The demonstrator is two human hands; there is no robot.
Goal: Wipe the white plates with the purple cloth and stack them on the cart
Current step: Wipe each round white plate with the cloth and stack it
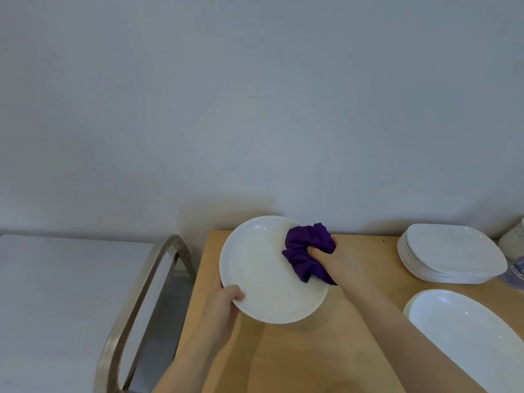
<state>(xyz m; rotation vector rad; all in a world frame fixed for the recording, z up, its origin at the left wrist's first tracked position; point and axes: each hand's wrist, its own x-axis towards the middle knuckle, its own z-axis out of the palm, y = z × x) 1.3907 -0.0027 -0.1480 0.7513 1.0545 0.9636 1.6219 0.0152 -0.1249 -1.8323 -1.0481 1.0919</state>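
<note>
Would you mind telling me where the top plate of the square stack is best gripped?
I would grip the top plate's near rim on the stack of square plates, coming from the front: that edge overhangs the plate beneath and faces the person, and the wooden table before it is bare.

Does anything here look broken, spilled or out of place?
Nothing stands out. The left hand holds the round white plate tilted above the wooden table while the right hand presses the purple cloth on it. The stack of plates at the right sits neatly, with no chips or spills visible.
</note>
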